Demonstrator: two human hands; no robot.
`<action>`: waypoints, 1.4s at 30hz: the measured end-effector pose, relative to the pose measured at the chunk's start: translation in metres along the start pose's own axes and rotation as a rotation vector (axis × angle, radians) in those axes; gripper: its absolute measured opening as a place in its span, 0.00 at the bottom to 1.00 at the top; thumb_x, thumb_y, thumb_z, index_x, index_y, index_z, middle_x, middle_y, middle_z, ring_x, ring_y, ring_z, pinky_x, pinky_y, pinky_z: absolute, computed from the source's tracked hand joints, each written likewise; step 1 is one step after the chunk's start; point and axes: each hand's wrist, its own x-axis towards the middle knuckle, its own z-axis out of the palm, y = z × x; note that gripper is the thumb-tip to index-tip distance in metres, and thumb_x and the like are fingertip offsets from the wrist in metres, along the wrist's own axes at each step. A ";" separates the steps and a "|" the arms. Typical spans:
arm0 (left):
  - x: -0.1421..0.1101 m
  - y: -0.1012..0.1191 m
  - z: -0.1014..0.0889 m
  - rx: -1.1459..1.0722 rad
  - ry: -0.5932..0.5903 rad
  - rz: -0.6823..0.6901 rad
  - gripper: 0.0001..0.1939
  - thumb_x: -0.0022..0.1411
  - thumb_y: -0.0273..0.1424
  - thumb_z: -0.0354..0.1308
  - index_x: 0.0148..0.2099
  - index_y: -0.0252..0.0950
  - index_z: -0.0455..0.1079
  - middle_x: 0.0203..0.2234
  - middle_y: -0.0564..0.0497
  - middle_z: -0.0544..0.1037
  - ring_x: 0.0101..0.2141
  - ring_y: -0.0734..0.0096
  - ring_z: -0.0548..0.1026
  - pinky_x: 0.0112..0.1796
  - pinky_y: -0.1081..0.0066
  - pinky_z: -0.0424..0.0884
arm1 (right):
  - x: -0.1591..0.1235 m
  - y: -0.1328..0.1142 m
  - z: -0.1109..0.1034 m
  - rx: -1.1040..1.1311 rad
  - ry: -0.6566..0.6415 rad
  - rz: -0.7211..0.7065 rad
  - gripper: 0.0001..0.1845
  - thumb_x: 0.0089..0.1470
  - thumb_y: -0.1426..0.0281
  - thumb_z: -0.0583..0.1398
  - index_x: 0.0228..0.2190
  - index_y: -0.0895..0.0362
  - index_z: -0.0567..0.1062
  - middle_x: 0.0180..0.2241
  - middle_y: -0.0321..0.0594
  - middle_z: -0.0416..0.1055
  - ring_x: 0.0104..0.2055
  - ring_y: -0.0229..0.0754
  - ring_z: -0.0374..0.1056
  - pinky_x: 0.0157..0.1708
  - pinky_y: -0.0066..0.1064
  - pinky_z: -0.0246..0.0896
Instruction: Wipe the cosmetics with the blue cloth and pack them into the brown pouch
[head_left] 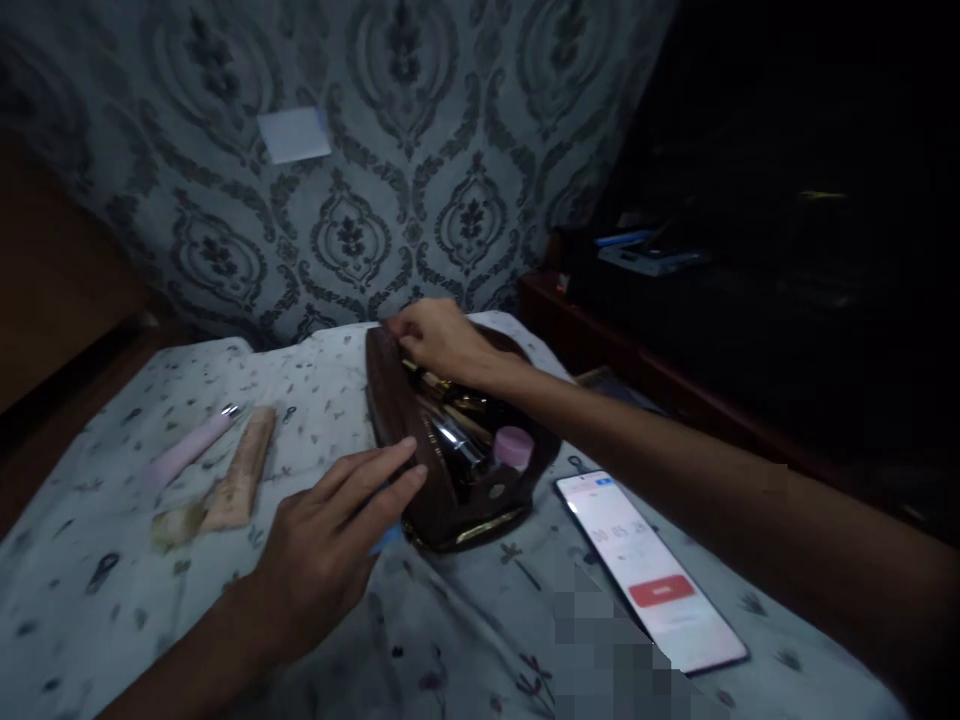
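A brown makeup bag (386, 390) lies unzipped on the bed, its mouth facing up. Inside it show brushes, a shiny silver-capped tube (454, 435) and a pink-lidded jar (514, 447). At the bag's far end, my right hand (442, 335) is closed, its fingers pinching the edge by the zipper; the fingertips are partly hidden. My left hand (337, 530) rests against the near left side of the bag with fingers stretched out, the thumb out of sight. A bit of something blue (387, 541) peeks out beneath that hand.
Left of the bag lie a pink tube (191, 447), a peach squeeze tube (244, 470) and a small yellowish item (178, 525). A lit phone (652, 570) lies at right on the patterned bedsheet (322, 390). Behind stands a papered wall (405, 200); dark furniture edges the right.
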 end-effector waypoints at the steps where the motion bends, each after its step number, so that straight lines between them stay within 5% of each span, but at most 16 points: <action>1: -0.002 0.002 0.000 0.003 -0.002 -0.005 0.28 0.63 0.16 0.46 0.64 0.33 0.60 0.62 0.39 0.69 0.60 0.60 0.67 0.55 0.60 0.72 | -0.004 -0.002 -0.001 0.007 0.051 0.004 0.11 0.56 0.77 0.56 0.35 0.62 0.80 0.34 0.46 0.79 0.37 0.43 0.72 0.37 0.30 0.58; 5: -0.016 0.007 0.003 0.073 -0.008 -0.097 0.30 0.62 0.15 0.44 0.65 0.34 0.58 0.61 0.36 0.69 0.59 0.58 0.69 0.46 0.64 0.78 | -0.026 -0.019 -0.004 0.079 0.251 -0.024 0.11 0.59 0.68 0.58 0.29 0.57 0.79 0.27 0.40 0.76 0.31 0.43 0.69 0.32 0.31 0.56; 9: -0.039 -0.003 0.002 0.106 -0.029 -0.214 0.27 0.63 0.16 0.44 0.63 0.34 0.59 0.55 0.37 0.72 0.54 0.58 0.73 0.43 0.63 0.78 | -0.055 -0.048 -0.006 0.181 0.312 -0.138 0.17 0.61 0.63 0.57 0.22 0.54 0.73 0.21 0.38 0.69 0.26 0.42 0.67 0.29 0.32 0.54; 15: -0.078 -0.057 -0.044 0.195 -0.115 -0.563 0.19 0.67 0.25 0.46 0.57 0.35 0.67 0.53 0.41 0.73 0.52 0.57 0.72 0.48 0.59 0.73 | -0.085 -0.092 0.016 0.230 0.098 -0.305 0.22 0.63 0.62 0.56 0.19 0.54 0.69 0.17 0.36 0.66 0.22 0.38 0.63 0.27 0.30 0.53; 18: -0.106 -0.087 -0.073 0.181 -0.168 -0.863 0.20 0.68 0.35 0.45 0.57 0.36 0.69 0.50 0.43 0.74 0.47 0.57 0.74 0.50 0.58 0.71 | -0.094 -0.106 0.040 0.353 -0.033 -0.355 0.17 0.64 0.66 0.55 0.23 0.55 0.72 0.22 0.38 0.71 0.25 0.38 0.66 0.28 0.29 0.55; 21: -0.138 -0.106 -0.086 0.055 -0.262 -0.988 0.26 0.68 0.46 0.45 0.58 0.36 0.69 0.50 0.42 0.74 0.48 0.55 0.74 0.52 0.57 0.68 | -0.101 -0.118 0.070 0.489 -0.145 -0.310 0.12 0.64 0.71 0.55 0.29 0.57 0.75 0.27 0.39 0.75 0.28 0.38 0.69 0.30 0.28 0.56; 25: -0.169 -0.112 -0.080 -0.114 -0.383 -0.989 0.32 0.66 0.51 0.48 0.63 0.36 0.65 0.57 0.42 0.72 0.55 0.52 0.71 0.56 0.59 0.66 | -0.109 -0.130 0.106 0.636 -0.258 -0.152 0.07 0.60 0.73 0.58 0.35 0.58 0.77 0.23 0.35 0.72 0.26 0.38 0.68 0.30 0.28 0.56; 29: -0.173 -0.105 -0.077 -0.041 -0.370 -0.978 0.31 0.65 0.51 0.49 0.61 0.37 0.66 0.55 0.43 0.74 0.50 0.52 0.74 0.50 0.59 0.70 | -0.119 -0.136 0.133 0.875 -0.291 0.001 0.05 0.56 0.73 0.59 0.35 0.57 0.76 0.23 0.33 0.70 0.26 0.37 0.67 0.29 0.27 0.59; 35: -0.132 -0.067 -0.074 -0.076 -0.263 -0.851 0.29 0.63 0.54 0.54 0.58 0.42 0.68 0.50 0.47 0.77 0.46 0.53 0.77 0.42 0.65 0.73 | -0.132 -0.128 0.151 1.370 -0.346 0.261 0.13 0.56 0.62 0.61 0.42 0.54 0.73 0.29 0.34 0.69 0.26 0.36 0.70 0.23 0.26 0.61; 39: -0.094 -0.032 -0.052 -0.079 -0.341 -0.625 0.24 0.66 0.49 0.54 0.58 0.44 0.66 0.48 0.48 0.78 0.41 0.58 0.79 0.35 0.68 0.73 | -0.136 -0.116 0.153 1.566 -0.328 0.327 0.19 0.51 0.55 0.64 0.40 0.53 0.72 0.31 0.34 0.69 0.30 0.37 0.69 0.26 0.27 0.64; 42: -0.072 -0.018 -0.040 -0.185 -0.349 -0.580 0.20 0.68 0.43 0.54 0.58 0.42 0.65 0.45 0.48 0.78 0.40 0.61 0.79 0.36 0.69 0.73 | -0.138 -0.107 0.151 1.650 -0.251 0.368 0.21 0.45 0.53 0.68 0.35 0.54 0.73 0.30 0.33 0.68 0.30 0.37 0.67 0.27 0.26 0.64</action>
